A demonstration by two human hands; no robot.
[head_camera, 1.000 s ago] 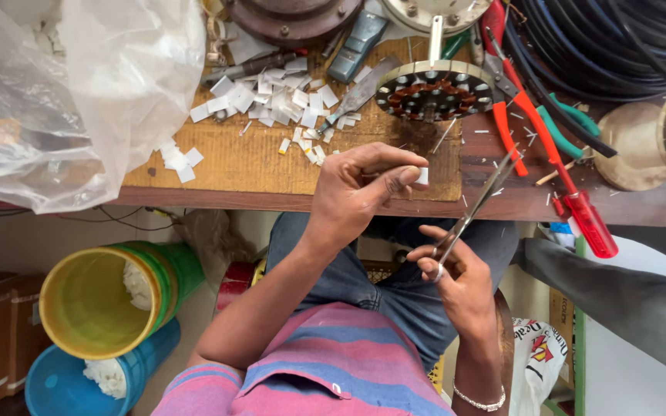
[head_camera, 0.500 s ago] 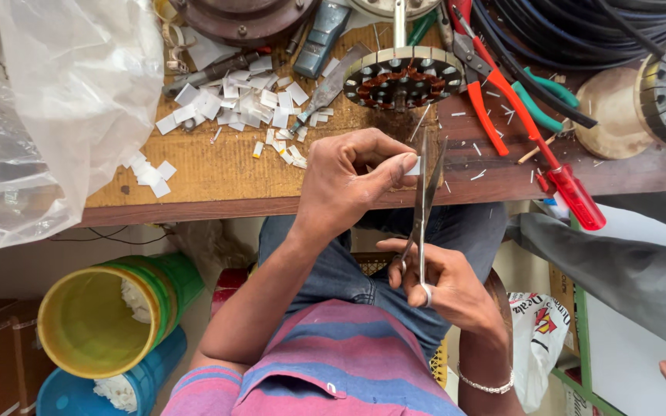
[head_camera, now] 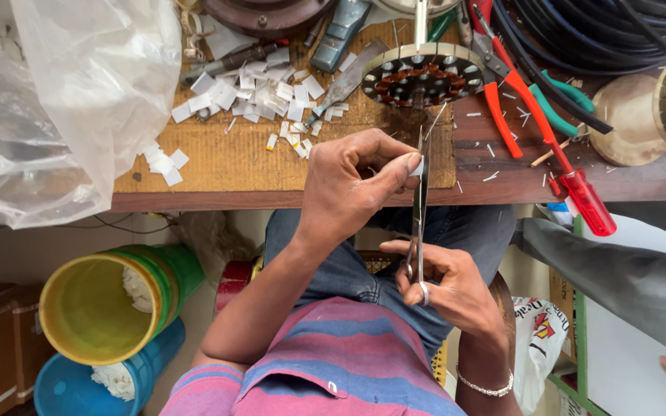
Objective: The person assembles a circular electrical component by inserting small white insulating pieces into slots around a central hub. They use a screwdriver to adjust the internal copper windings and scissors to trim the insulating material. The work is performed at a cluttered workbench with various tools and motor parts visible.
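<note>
My left hand pinches a small white paper piece between thumb and fingertips, right at the blades of a pair of scissors. My right hand grips the scissors by the loops, lower down over my lap, with the blades pointing straight up toward the workbench edge. The blades look nearly closed against the paper piece. Both hands hang just in front of the wooden workbench, above my jeans and striped shirt.
On the bench lie several cut white paper bits, a round motor stator, red-handled pliers, a red screwdriver, black cable coils and a clear plastic bag. Yellow and blue buckets stand lower left. Another person's grey sleeve reaches in at right.
The scissors swung from a slant to upright, and my right hand brought them up to the paper piece pinched in my left hand. The hands are now closer together.
</note>
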